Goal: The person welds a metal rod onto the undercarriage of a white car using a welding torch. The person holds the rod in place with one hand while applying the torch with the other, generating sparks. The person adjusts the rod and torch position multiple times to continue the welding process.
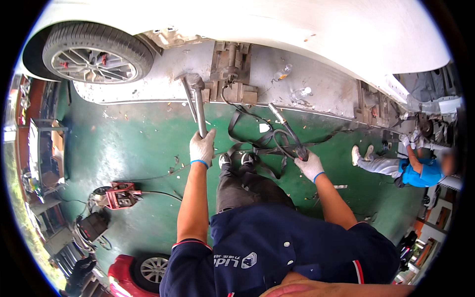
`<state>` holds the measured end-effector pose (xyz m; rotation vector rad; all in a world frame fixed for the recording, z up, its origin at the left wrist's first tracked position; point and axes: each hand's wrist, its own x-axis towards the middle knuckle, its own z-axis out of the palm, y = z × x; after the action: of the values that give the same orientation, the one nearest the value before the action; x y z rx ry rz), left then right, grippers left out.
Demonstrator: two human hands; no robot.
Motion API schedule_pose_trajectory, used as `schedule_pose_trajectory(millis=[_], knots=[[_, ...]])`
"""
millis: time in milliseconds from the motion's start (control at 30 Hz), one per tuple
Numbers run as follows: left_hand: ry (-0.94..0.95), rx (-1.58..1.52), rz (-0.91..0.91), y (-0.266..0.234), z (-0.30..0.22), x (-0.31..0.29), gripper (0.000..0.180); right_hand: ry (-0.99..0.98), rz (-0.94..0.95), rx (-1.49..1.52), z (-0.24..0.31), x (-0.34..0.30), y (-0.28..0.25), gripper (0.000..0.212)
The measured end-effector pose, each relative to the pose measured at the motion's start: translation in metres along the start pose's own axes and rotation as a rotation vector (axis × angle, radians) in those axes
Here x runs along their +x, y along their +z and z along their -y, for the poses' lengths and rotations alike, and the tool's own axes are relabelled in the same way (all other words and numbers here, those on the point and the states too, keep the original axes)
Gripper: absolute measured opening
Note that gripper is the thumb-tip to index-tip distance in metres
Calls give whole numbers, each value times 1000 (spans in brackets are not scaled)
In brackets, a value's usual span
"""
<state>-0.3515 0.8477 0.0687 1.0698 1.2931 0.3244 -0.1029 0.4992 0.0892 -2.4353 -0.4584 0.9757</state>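
My left hand (202, 149), in a whitish work glove, is wrapped round the metal handle of a hammer (199, 109). The hammer points away from me, its head close to the grey platform under the white car. A second thin metal bar (189, 100) runs beside the handle; whether my hand also holds it, I cannot tell. In my gloved right hand (309, 166) is a welding torch (289, 129), its black grip inside my fingers and its metal nozzle slanting up and left. From the torch a black cable loops near black straps (236, 123) on the green floor.
The white car (277, 24) with its wheel (99, 54) stands along the far side. A rusty clamp (231, 74) and plastic bottles (283, 73) rest on its platform. A red machine (121, 195) and a red car (121, 277) are left. A person in blue (420, 171) works far right.
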Motion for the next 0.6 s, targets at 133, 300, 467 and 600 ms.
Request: schedule_pose_trajectory(millis=[133, 300, 467, 600], knots=[[-119, -338, 296, -18, -14, -29, 32, 214, 29, -21, 28, -23, 4, 41], [-79, -597, 618, -43, -44, -76, 32, 111, 11, 1, 16, -34, 17, 37], [-19, -753, 866, -73, -62, -100, 30, 122, 48, -113, 42, -44, 25, 35], [22, -687, 786, -90, -85, -116, 26, 25, 23, -121, 39, -51, 34, 29]])
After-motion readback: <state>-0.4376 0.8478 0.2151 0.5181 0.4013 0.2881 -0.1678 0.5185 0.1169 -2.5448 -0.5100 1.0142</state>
